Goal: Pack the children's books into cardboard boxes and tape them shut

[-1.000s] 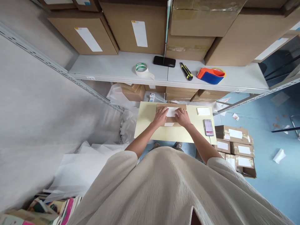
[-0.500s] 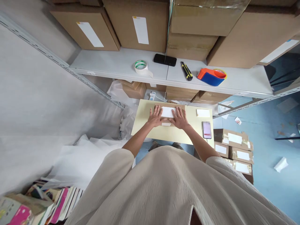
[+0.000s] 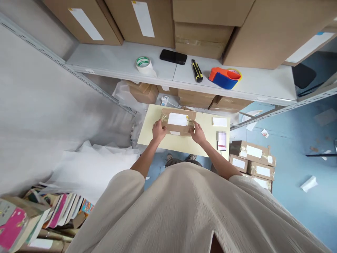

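Observation:
A small brown cardboard box (image 3: 171, 130) with clear tape at its ends lies on the pale yellow table (image 3: 201, 144). A white label (image 3: 178, 119) is stuck on its top, and a smaller white one shows on the side facing me. My left hand (image 3: 158, 130) grips the box's left end, fingers curled over the edge. At the opposite end, my right hand (image 3: 197, 133) holds the right edge between thumb and fingers. To the right of the box lie a stack of white labels (image 3: 219, 121) and a phone with a lit screen (image 3: 222, 140).
On the grey shelf (image 3: 118, 65) above are a tape roll (image 3: 144, 65), a dark phone (image 3: 173, 56), a utility knife (image 3: 197, 71) and an orange-blue tape dispenser (image 3: 225, 77). Labelled boxes (image 3: 252, 158) are piled right of the table. Books (image 3: 61, 211) and white sheeting (image 3: 97, 168) lie at left.
Both hands have gone from lying flat on the label to gripping the box's two ends. The label's whole top face now shows. The camera view has shifted, moving the scene left and up.

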Demonstrator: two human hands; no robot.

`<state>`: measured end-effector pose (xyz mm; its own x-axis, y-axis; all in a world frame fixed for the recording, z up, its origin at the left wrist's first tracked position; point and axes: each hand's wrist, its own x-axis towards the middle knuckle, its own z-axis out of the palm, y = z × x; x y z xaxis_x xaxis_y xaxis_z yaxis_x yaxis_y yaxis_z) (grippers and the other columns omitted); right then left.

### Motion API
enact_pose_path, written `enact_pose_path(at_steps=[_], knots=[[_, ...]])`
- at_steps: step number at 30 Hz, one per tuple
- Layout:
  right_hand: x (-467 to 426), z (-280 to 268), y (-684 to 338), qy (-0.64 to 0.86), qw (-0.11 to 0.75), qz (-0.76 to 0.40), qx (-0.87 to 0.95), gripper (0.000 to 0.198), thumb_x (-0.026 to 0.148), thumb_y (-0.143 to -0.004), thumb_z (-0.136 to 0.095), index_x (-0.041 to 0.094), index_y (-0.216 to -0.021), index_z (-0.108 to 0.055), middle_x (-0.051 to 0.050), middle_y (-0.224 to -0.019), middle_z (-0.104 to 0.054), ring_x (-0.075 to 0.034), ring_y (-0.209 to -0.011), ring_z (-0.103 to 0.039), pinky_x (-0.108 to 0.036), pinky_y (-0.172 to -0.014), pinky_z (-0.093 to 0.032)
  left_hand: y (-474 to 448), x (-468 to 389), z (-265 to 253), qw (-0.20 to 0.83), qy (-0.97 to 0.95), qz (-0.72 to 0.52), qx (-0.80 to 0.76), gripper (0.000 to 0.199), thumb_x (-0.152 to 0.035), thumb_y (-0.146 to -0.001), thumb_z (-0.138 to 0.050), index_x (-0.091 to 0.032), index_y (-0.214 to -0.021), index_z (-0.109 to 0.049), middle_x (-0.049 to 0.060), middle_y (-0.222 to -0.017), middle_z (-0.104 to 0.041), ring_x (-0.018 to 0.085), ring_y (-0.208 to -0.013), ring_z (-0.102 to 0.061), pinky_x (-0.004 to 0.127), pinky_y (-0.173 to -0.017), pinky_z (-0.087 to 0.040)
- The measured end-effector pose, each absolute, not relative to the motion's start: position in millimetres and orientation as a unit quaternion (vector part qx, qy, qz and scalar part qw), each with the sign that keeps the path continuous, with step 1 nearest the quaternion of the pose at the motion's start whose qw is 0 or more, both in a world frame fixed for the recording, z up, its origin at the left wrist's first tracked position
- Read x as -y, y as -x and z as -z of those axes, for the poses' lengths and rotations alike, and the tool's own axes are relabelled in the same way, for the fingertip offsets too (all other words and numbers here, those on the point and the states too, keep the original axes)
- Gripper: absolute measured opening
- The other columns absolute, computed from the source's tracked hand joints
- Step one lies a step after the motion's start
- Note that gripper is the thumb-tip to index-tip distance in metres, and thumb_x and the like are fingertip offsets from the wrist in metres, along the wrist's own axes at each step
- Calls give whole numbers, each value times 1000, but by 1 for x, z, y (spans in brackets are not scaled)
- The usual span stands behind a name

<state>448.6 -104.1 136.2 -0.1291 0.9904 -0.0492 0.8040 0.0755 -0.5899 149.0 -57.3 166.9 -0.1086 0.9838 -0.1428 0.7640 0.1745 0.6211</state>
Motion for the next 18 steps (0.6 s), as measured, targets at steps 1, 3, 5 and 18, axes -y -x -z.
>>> enact_pose_path(at_steps=[1,3,5,18], knots=[[106,-138,-447,643,194,-249,698,81,28,-105,-45,16,-183,-30,-26,-163,-61,-42,-130,-68,-63,-113,-59,-150,57,-169,270,-615,-210,-710,65,-16,-92,-73,-19,-156,-64,25,-157,-68,45,-151,-63,63,-132,-45],[113,-145,-444,668,209,-247,670,83,25,-101,-48,18,-183,-33,-23,-164,-63,-43,-133,-66,-64,-118,-56,-151,55,-173,268,-631,-232,-690,64,-16,-92,-73,-20,-155,-65,23,-156,-70,44,-151,-63,64,-133,-44],[122,-153,-439,677,214,-237,663,85,24,-100,-49,18,-183,-34,-23,-166,-62,-45,-138,-64,-67,-119,-55,-150,54,-179,268,-647,-256,-666,65,-17,-92,-74,-22,-155,-65,21,-155,-72,44,-151,-63,64,-134,-43],[245,-203,-444,771,351,-139,513,89,35,-106,-50,22,-188,-20,-17,-181,-50,-40,-174,-37,-67,-137,-41,-195,80,-224,292,-772,-293,-483,66,-20,-98,-74,-27,-161,-58,17,-161,-66,38,-162,-52,61,-140,-36]])
